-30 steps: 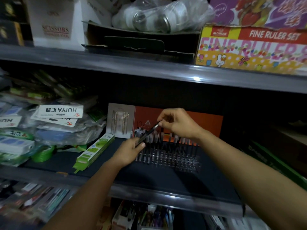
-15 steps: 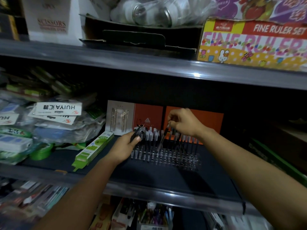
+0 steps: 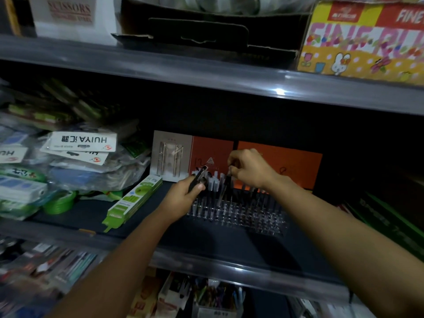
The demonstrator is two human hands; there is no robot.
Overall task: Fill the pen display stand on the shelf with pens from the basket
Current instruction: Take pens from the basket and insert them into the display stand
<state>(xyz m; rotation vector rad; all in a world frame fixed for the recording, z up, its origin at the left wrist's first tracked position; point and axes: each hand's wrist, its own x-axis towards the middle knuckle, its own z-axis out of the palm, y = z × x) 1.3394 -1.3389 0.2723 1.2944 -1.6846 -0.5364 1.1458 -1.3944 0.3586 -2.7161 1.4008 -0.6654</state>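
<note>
Pens (image 3: 196, 180) gripped in left hand (image 3: 183, 198); right hand (image 3: 250, 171) fingers pinch pen (image 3: 226, 184) over stand (image 3: 236, 210); "HUYA" pack (image 3: 80, 141) left.

Pen display stand (image 3: 236, 211): clear glossy plastic. Shelf (image 3: 229, 239): dark matt surface, front edge glossy. Backing card (image 3: 280, 166): matt orange paper. Packets (image 3: 78, 177) at left end: shiny plastic film.
</note>
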